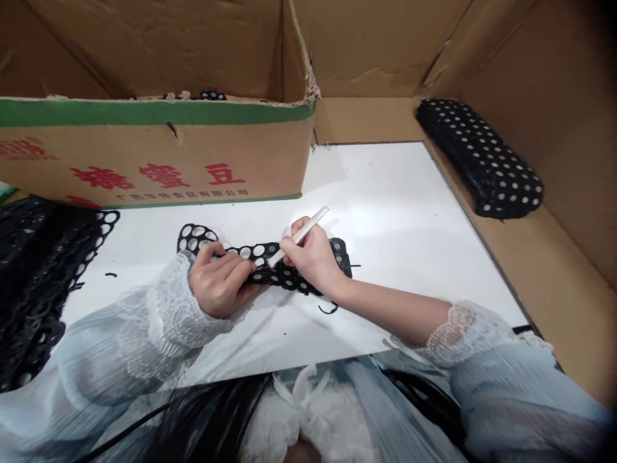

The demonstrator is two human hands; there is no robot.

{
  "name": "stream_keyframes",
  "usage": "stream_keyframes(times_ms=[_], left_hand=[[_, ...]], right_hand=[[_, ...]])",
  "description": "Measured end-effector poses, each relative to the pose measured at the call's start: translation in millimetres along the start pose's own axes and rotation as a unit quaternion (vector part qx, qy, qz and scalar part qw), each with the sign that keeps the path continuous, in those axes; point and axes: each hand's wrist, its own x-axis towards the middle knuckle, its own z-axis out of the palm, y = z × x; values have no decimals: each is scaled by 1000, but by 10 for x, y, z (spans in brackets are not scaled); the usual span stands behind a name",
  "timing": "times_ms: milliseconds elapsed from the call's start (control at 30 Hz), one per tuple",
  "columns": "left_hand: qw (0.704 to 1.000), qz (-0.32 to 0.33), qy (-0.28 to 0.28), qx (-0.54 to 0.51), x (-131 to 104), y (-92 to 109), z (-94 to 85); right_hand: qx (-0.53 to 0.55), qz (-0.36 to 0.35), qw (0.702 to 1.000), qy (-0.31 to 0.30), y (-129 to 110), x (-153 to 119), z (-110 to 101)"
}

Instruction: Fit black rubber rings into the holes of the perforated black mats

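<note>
A black strip with round holes lies across the white board in front of me, its left end curled up. My left hand is closed on the strip's left part, fingers bent over it and pinching near the middle. My right hand grips a slim white pen-like tool, tilted so its lower tip meets the strip just right of my left fingertips. What kind of tip it has is too small to make out. My right wrist covers part of the strip's right end.
Behind the strip stands an open cardboard box with a green rim and red lettering. Black perforated pieces are piled at the left. A folded black bundle with white dots rests at the right. Small black scraps lie on the white board.
</note>
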Motion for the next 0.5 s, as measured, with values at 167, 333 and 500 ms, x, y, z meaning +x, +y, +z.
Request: stream_keyframes(times_ms=[167,333,500], left_hand=[[1000,-3,-3,6,-10,11,-7],[1000,-10,-17,18,-22,23,-7],[998,-34,-28,53,12,44,-2]], right_hand=[[-39,-33,999,5,40,-11,7],[-96,-88,991,-25,32,-67,11],[-165,-140,975,-56,-1,-120,21]])
